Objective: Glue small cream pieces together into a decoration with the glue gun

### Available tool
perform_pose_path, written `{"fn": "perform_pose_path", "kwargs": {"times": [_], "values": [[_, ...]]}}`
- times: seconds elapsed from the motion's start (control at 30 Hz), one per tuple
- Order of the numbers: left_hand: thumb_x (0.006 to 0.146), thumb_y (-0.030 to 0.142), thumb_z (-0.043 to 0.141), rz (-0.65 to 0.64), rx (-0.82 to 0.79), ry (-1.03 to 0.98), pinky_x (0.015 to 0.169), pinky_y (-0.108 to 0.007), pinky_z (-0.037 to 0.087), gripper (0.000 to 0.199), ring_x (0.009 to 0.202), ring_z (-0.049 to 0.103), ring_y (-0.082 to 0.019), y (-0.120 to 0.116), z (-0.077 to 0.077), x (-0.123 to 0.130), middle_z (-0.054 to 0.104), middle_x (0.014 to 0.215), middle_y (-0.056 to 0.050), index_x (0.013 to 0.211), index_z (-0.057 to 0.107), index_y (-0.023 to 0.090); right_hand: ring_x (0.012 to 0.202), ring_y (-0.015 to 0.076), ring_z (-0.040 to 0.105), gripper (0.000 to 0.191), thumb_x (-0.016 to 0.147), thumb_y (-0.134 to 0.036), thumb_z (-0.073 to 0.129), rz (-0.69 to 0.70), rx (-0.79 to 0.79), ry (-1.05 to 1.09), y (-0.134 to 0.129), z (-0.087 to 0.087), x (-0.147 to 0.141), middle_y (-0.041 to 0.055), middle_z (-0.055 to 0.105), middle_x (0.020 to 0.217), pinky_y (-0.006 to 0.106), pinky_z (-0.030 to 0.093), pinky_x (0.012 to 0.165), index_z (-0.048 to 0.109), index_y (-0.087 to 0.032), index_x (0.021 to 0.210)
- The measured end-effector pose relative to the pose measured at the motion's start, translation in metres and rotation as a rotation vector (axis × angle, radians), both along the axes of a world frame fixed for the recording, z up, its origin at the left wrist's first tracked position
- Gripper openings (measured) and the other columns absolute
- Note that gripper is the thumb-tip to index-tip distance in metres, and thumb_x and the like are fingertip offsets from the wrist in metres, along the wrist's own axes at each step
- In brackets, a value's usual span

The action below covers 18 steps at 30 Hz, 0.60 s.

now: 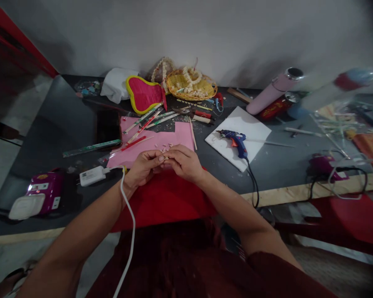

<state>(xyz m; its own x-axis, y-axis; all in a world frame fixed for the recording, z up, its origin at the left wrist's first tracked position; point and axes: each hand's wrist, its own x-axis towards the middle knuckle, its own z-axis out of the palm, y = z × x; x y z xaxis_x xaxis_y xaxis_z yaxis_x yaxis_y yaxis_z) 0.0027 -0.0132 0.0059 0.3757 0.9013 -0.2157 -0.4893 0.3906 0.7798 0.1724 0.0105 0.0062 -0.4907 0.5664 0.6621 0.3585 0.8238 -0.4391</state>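
Note:
My left hand (144, 167) and my right hand (184, 162) meet over the front of the table, fingertips pinched together. Between them shows a tiny pale beige piece (166, 158), mostly covered by fingers, so its exact kind is unclear. Just beyond the fingertips, several small pale bits (164, 146) lie on a pink sheet (166, 138). Under my hands spreads a red cloth (170, 198). To the right of my right hand, a blue glue gun (238, 140) rests on a white board (256, 122).
Wrapped chopsticks (147, 122) and pliers (189, 111) lie past the pink sheet. A wicker basket (177, 93) holds pale beads. A pink flask (275, 91) and a red can (278, 105) stand right. A white cable (132, 227) from a charger (93, 176) crosses my left wrist.

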Motion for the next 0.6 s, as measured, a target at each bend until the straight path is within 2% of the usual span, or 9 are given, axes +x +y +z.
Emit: {"fn": "perform_pose_path", "kwargs": {"times": [0.33, 0.5, 0.6], "values": [[0.068, 0.025, 0.075, -0.006, 0.024, -0.031, 0.042, -0.015, 0.026, 0.019, 0.044, 0.038, -0.002, 0.0, 0.001, -0.001, 0.056, 0.058, -0.001, 0.066, 0.065, 0.009, 0.088, 0.015, 0.061, 0.014, 0.089, -0.024, 0.052, 0.009, -0.073, 0.074, -0.002, 0.001, -0.002, 0.0066, 0.064, 0.09, 0.03, 0.054, 0.078, 0.061, -0.019, 0.098], [0.069, 0.026, 0.075, 0.043, 0.047, 0.03, 0.043, -0.017, 0.027, 0.02, 0.047, 0.039, -0.003, 0.0, 0.001, 0.002, 0.056, 0.061, 0.0, 0.081, 0.07, 0.011, 0.086, 0.0151, 0.062, 0.014, 0.087, -0.025, 0.057, -0.029, 0.005, 0.036, 0.005, 0.0, 0.006, 0.0064, 0.065, 0.089, 0.03, 0.055, 0.076, 0.064, -0.019, 0.097], [0.069, 0.025, 0.074, 0.093, 0.066, 0.052, 0.044, -0.017, 0.025, 0.017, 0.046, 0.036, -0.003, 0.0, 0.0, 0.003, 0.052, 0.055, 0.002, 0.08, 0.07, 0.012, 0.084, 0.0152, 0.062, 0.015, 0.086, -0.027, 0.058, -0.033, 0.072, -0.014, 0.009, 0.001, 0.01, 0.0064, 0.066, 0.086, 0.028, 0.055, 0.075, 0.065, -0.018, 0.096]]}}
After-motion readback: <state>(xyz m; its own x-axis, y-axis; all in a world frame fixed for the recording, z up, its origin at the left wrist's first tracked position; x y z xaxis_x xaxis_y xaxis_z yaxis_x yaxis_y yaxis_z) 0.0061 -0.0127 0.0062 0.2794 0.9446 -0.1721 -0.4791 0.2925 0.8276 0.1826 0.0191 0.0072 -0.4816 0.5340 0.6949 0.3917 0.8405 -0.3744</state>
